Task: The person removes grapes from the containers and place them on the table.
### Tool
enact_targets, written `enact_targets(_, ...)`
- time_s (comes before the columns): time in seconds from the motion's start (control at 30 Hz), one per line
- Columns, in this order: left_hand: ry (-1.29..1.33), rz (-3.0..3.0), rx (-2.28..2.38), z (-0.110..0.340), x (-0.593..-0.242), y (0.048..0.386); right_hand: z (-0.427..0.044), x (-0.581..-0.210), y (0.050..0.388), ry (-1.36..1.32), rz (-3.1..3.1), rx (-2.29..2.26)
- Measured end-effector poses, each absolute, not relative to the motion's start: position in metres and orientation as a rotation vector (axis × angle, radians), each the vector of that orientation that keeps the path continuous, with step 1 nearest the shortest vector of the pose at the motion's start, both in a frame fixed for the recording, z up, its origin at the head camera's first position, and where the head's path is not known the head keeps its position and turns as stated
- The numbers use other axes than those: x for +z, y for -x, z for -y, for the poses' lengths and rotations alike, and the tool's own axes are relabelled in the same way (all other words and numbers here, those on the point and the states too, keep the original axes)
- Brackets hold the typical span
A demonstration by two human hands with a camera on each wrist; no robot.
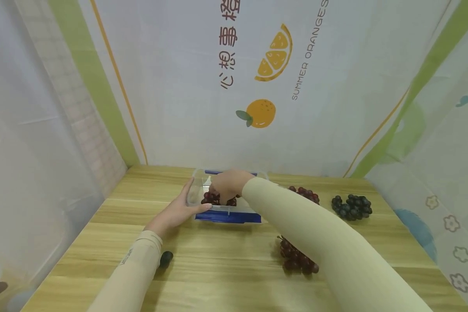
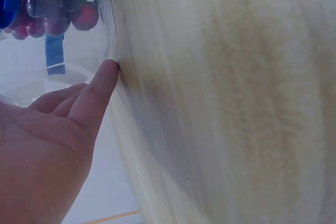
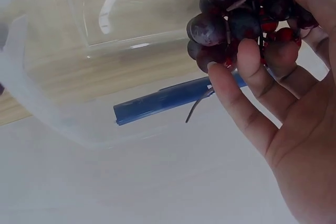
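A clear plastic container with blue clips stands near the back of the table. Inside it, my right hand holds a bunch of dark red grapes, the fingers curled around it in the right wrist view. A thin stem sticks out from the bunch. My left hand rests against the container's left side, its thumb by the front rim. In the left wrist view, the left fingers lie fairly straight along the clear wall, with grapes visible through it.
Another red bunch lies on the wooden table, partly behind my right forearm. More red grapes and a black bunch lie at the right. A dark rounded thing shows beside my left forearm. Printed curtains enclose the table.
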State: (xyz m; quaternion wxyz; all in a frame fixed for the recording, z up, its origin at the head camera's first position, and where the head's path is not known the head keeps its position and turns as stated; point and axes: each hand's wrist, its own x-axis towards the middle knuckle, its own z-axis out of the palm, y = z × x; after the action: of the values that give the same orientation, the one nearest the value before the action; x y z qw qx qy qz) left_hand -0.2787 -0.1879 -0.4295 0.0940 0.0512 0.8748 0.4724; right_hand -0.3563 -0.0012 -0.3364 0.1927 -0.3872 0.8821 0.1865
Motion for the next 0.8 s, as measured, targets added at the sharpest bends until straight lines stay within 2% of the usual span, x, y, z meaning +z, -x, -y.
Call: enact_targets(0.8,-0.152,-2.602,1.408,0.187,-0.431,0.279,-0.021,-0.306,0.351,1.167,-2.576,0.422)
